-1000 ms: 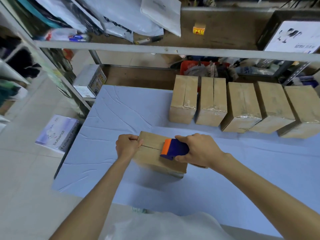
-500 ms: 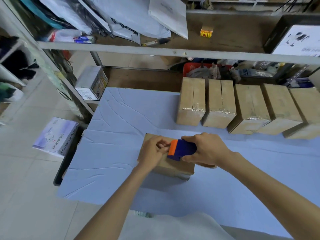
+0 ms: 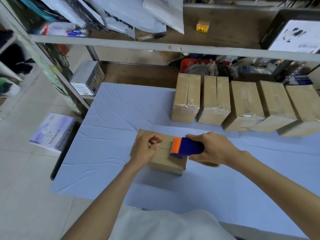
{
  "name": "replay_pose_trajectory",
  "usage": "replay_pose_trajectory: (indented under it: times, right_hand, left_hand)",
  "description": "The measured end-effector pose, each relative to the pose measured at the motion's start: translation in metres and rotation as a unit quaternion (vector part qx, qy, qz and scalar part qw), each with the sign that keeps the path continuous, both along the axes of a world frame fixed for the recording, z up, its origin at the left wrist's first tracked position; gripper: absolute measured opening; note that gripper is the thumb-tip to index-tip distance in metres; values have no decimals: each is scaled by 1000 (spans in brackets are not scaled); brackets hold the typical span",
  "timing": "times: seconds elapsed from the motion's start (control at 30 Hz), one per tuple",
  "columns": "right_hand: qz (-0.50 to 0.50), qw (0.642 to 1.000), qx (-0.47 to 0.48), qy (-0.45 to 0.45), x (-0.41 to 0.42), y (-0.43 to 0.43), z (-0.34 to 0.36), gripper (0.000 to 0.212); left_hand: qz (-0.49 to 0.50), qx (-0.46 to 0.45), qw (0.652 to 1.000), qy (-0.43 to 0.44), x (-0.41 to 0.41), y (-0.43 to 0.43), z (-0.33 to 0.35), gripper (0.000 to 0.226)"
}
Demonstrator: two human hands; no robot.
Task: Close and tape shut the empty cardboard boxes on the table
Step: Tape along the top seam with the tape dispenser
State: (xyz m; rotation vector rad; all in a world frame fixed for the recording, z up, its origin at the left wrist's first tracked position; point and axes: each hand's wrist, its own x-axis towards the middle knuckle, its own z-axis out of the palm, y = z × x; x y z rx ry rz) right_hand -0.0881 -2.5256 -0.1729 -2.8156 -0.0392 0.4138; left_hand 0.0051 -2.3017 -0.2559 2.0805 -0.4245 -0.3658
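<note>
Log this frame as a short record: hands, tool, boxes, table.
box: flaps closed, seam showing on top
left hand: rests on box, fingers curled; tape pinch unclear
right hand: grips dispenser, set on box top
back row: five boxes, tape visible
table: blue cover

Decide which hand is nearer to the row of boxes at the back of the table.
Right. The right hand, gripping the tape dispenser, is just in front of the row of boxes; the left hand, on the near box, sits further to the left.
</note>
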Motion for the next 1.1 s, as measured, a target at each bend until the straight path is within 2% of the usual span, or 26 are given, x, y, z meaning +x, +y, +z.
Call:
replay_pose_trajectory:
  times: [0.27,0.47,0.73,0.93,1.03,1.1]
  right_hand:
    - [-24,1000,-3,11,-41,-43,-2,74]
    - [-59,997,46,25,-65,-70,-9,75]
    - [-33,998,35,28,-66,-75,-20,80]
    - [-21,999,16,41,-57,-62,-26,77]
    - [-16,999,-10,42,-54,-56,-24,76]
    - [-20,999,-25,38,-53,-53,-20,72]
  left_hand:
    - [23,-2,999,22,1,-4,2,27]
    - [34,-1,999,27,-2,-8,6,24]
    - [41,22,999,18,-6,-12,12,25]
    - [43,132,990,-35,-14,-36,14,45]
    - [-21,148,985,-84,-31,-58,18,26]
    - [-57,146,982,-101,-41,-69,16,26]
